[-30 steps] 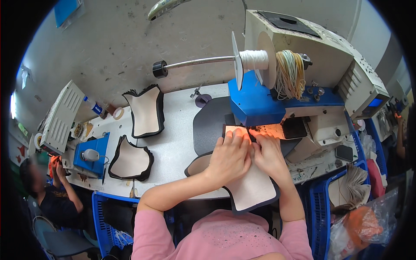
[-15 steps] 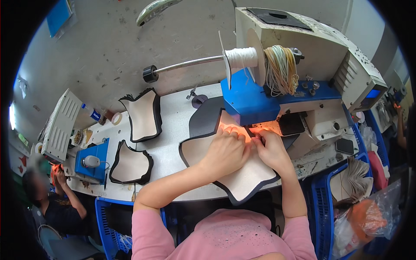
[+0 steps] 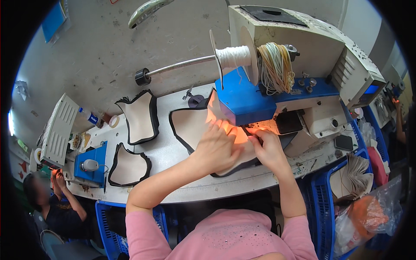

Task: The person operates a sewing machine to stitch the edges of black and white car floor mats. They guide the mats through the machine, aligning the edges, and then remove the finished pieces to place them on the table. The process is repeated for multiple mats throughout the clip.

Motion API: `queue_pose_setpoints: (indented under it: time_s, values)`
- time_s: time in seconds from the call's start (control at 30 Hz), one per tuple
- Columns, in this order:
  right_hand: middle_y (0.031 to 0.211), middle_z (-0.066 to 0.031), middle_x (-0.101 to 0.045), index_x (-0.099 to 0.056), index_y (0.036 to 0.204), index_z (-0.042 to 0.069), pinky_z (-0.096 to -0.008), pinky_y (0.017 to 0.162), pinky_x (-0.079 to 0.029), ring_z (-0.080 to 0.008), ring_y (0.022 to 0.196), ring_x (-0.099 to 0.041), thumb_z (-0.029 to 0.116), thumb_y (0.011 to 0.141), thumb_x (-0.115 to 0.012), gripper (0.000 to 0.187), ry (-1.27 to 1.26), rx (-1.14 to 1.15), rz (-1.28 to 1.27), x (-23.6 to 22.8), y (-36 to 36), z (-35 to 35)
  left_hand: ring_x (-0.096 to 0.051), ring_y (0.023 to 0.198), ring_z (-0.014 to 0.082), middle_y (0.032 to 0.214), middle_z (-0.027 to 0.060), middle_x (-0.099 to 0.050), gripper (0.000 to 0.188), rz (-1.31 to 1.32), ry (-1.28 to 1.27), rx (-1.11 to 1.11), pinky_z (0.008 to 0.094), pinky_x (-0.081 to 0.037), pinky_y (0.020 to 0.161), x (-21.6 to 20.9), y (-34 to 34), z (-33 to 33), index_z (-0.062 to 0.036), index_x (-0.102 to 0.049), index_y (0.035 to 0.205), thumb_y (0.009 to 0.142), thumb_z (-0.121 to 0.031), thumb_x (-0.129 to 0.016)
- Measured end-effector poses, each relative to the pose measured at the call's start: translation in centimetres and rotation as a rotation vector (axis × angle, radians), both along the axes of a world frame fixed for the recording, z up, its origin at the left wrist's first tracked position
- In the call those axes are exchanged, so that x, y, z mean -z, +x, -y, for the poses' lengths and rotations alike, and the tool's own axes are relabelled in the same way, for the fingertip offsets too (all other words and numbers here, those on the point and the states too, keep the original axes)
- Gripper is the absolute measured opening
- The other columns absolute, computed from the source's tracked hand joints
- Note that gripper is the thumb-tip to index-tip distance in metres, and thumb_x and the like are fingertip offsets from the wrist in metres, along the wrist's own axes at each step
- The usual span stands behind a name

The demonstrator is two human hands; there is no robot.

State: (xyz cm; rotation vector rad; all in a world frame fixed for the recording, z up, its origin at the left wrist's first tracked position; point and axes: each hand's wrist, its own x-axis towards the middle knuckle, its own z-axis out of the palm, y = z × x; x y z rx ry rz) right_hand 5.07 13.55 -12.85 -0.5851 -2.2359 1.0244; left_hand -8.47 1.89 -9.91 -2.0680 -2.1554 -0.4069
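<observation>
A cream panel with a black edge (image 3: 186, 123), like a cut shoe or bag part, lies on the white worktable, partly under the blue head (image 3: 249, 97) of a machine. My left hand (image 3: 216, 145) rests on the panel, palm down, fingers laid out over it near the lit working spot. My right hand (image 3: 269, 148) pinches the panel's dark edge between thumb and forefinger, just right of that spot. Orange light falls on my fingertips. The machine's working point is hidden under the head.
Two stacks of similar panels, a taller one (image 3: 141, 119) and a lower one (image 3: 130, 167), lie to the left. A white thread spool (image 3: 234, 57) sits above the machine. Blue crates (image 3: 323, 208) stand by the table's front. At far left a person (image 3: 60, 212) works at another machine.
The panel has turned clockwise: its pointed end has swung from the table's front edge to the left. My left hand has shifted slightly left; my right hand stays by the machine.
</observation>
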Motion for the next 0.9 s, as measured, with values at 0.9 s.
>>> queue_pose_setpoints:
  time_s: [0.9]
  values:
    - [0.077,-0.0123,-0.062,-0.064,0.083,-0.001,-0.0357,0.069,-0.042,-0.0289,0.074,-0.057,0.003,0.076,-0.06,0.009,0.016,0.016,-0.07,0.1,1.9,0.1,-0.052,0.092,0.0326,0.108,0.0124,-0.053,0.031,0.079,-0.089,0.023,0.0379,-0.047,0.077,0.8,-3.8,-1.2,-0.0107,-0.064,0.107,0.076,-0.009,-0.057]
